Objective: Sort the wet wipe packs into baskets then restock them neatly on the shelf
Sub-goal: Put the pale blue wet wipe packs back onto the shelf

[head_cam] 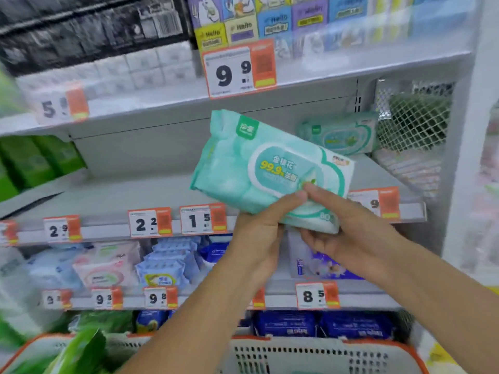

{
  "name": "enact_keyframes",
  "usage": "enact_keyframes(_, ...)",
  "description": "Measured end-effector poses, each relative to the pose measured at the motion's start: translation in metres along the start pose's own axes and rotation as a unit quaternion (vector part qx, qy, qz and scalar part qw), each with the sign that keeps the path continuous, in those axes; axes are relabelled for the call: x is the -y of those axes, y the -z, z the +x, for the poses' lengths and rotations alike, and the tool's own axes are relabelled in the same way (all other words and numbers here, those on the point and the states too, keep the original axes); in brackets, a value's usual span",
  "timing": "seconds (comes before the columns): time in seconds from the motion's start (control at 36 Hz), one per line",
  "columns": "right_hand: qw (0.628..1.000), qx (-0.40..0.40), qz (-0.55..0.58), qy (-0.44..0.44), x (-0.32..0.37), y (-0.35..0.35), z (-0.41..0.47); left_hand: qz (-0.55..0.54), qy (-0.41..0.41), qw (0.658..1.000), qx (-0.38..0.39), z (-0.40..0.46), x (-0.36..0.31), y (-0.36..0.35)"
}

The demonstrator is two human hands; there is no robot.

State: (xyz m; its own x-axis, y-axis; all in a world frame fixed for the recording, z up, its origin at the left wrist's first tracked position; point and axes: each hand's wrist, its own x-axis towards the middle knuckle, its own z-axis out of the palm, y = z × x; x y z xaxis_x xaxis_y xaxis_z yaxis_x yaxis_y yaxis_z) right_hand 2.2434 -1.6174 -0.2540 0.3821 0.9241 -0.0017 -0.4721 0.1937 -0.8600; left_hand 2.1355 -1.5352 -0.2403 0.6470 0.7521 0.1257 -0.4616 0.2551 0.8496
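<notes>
A grey perforated basket [310, 354] with an orange rim sits nearest, at the bottom edge. Above it, the left hand [259, 238] and right hand [348, 228] both grip the lower end of a mint-green wet wipe pack [259, 163], thumbs on its front, holding it tilted in the air before the middle shelf [129, 195]. Farther back, a matching pack [340, 133] lies on that shelf at the right, beside a mesh panel [413, 117].

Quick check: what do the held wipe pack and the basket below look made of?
Wipe pack: soft glossy plastic film, judging by its sheen and crumpled edges, held by both hands. Basket: apparently rigid matte plastic, grey perforated wall with an orange rim.
</notes>
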Motion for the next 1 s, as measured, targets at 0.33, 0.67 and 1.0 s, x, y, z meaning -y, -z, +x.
enact_keyframes(0.33,0.897,-0.203,-0.359,0.159,0.095,0.083,0.070,0.271,0.009,0.961,0.049,0.156,-0.008,0.000)
enact_keyframes(0.67,0.743,-0.413,-0.522,0.073,0.108,0.165,0.198,0.508,-0.023,0.860,0.052,0.276,0.069,-0.060)
enact_keyframes(1.0,0.697,-0.389,-0.599,0.063,0.117,0.141,0.183,0.587,-0.065,0.805,0.054,0.269,0.051,-0.053)
